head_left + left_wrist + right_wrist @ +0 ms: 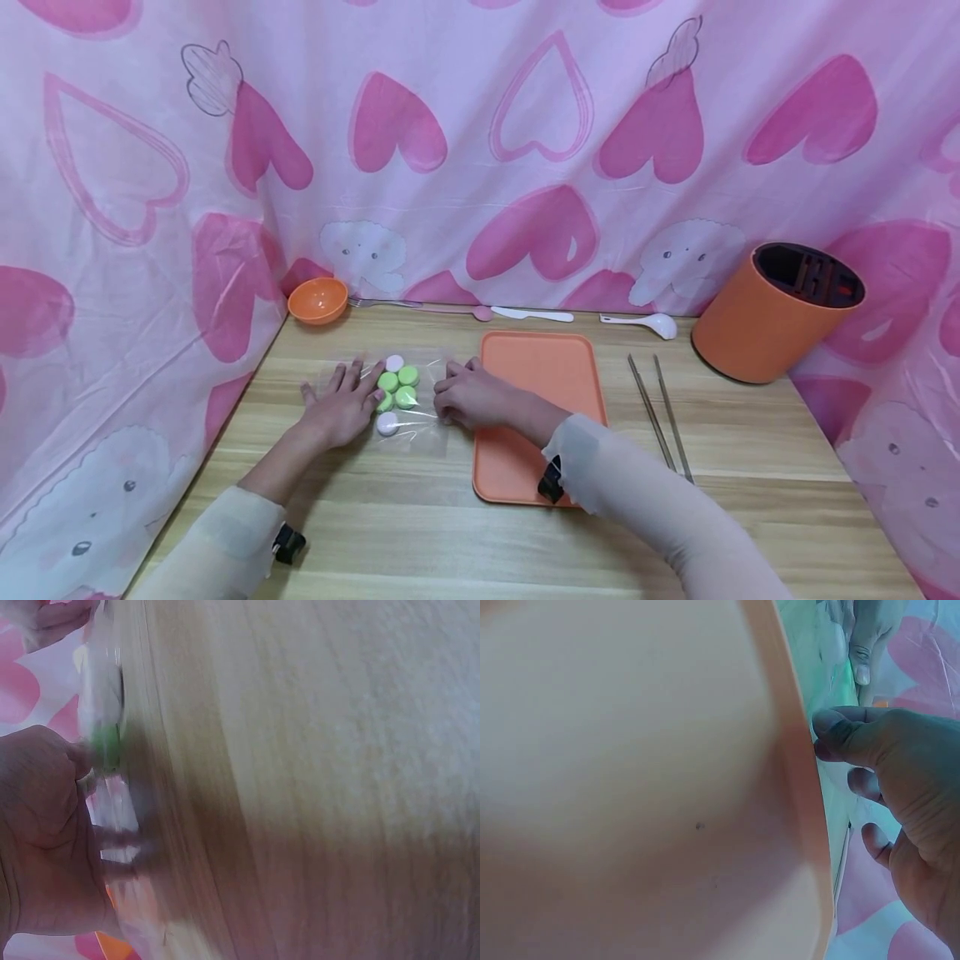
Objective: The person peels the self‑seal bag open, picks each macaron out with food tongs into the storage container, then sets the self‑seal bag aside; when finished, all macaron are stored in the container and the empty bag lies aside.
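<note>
Cream sleeves (pixel 637 492), black wrist straps (pixel 551 483)

The bag of discs (pixel 401 398) lies on the table (pixel 420 525) between the left hand (pixel 341 407) and right hand (pixel 474 396). The tray (pixel 547 375) lies under the right wrist. Chopsticks (pixel 660 412) lie right of it. The bowl (pixel 318 300) stands beyond the left hand.

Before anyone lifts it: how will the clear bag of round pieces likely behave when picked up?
The clear bag looks thin and creased, so probably floppy. Its green and white pieces sit loose and would likely slide together. Probably light.
</note>
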`<state>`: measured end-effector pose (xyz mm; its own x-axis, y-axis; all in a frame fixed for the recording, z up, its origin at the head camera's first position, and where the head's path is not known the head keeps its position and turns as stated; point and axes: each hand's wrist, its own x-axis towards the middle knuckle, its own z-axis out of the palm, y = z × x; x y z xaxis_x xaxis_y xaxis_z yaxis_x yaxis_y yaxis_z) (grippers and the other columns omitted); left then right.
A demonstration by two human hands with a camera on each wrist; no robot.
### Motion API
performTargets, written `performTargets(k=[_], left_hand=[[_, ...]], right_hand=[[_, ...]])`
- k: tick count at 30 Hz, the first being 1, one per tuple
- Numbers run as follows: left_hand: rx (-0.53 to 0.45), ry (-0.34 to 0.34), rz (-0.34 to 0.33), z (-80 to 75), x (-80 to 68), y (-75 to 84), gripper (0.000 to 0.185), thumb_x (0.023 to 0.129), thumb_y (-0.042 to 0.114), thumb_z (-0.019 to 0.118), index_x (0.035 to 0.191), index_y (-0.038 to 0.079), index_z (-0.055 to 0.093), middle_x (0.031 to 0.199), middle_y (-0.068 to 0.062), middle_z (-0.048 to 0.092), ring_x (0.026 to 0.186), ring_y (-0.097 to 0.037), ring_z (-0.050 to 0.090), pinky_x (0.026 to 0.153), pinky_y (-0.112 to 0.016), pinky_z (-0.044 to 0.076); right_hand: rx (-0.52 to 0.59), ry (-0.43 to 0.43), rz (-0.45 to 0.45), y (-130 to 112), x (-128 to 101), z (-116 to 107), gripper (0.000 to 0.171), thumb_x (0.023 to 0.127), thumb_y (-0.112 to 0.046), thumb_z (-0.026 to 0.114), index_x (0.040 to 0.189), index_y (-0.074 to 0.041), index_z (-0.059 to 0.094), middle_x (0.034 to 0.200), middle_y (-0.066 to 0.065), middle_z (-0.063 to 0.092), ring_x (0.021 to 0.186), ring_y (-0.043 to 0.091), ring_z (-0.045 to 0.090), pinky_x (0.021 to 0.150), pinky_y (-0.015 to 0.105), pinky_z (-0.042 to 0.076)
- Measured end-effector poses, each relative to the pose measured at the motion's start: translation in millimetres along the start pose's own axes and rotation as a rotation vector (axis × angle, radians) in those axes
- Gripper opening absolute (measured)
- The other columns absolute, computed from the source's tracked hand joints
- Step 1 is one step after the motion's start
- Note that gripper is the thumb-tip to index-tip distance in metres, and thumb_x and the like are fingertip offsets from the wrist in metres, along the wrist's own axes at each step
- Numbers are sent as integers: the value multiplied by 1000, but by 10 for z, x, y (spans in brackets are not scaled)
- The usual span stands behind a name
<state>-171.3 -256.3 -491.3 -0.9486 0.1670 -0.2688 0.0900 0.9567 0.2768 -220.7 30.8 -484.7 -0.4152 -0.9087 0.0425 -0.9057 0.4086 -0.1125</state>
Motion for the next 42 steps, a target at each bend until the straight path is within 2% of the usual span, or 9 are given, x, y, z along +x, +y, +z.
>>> performTargets(k=[8,15,20,26,28,31,35,38,42], left_hand=[[-10,-7,-2,-6,-11,6,65,120,49,28,180,28,14,186,-24,7,169,-58,6,115,-99,-7],[-14,12,5,5,-17,3,65,120,48,29,179,27,16,186,-24,8,169,-58,6,115,-100,-7],[-6,21,5,4,-17,-3,64,120,48,29,179,27,16,186,-24,8,169,-58,6,115,-99,-6],[-6,11,3,-8,-17,0,64,120,48,28,179,28,15,186,-24,8,170,-57,6,115,-99,-6],[-4,9,3,-11,-19,4,64,120,48,28,179,27,15,186,-25,8,169,-58,6,115,-99,-5],[-3,6,-1,-14,-21,13,64,120,48,28,179,27,15,186,-24,8,169,-58,6,116,-99,-5],[-2,5,0,-14,-18,15,64,120,47,28,179,27,15,185,-25,9,169,-58,7,116,-99,-5],[-14,-8,3,-25,-13,0,65,120,49,28,180,27,14,185,-25,7,169,-59,5,115,-99,-6],[-73,-23,39,-77,14,-89,71,118,55,31,179,23,17,185,-27,7,167,-62,4,114,-99,-9]], right_hand=[[34,7,-11,48,-108,-28,11,97,-16,83,93,-26,80,97,-14,71,100,15,54,83,37,37],[19,16,-73,-47,-103,-19,12,98,-28,84,110,-32,83,106,-18,75,103,13,55,88,39,38],[-45,22,-123,-167,-113,-27,5,97,-28,84,98,-31,81,100,-16,72,99,12,55,86,36,37],[-120,64,-132,-190,-228,-35,10,94,-24,84,91,-26,75,95,-14,70,95,12,61,86,38,40],[-127,58,-126,-176,-280,-27,9,95,-24,83,93,-26,74,97,-14,71,95,11,64,88,39,42],[-112,30,-118,-171,-357,-29,7,101,-36,79,101,-29,78,101,-15,71,97,9,65,95,43,47],[-107,-8,-122,-215,-453,-42,26,108,-55,65,109,-36,83,105,-15,69,99,8,65,105,48,50],[-137,-10,-133,-257,-522,-34,29,112,-51,61,104,-36,85,108,-13,68,101,10,65,106,52,51],[-170,-5,-128,-298,-596,-21,21,110,-44,66,104,-36,84,116,-10,70,108,12,67,105,55,52]])
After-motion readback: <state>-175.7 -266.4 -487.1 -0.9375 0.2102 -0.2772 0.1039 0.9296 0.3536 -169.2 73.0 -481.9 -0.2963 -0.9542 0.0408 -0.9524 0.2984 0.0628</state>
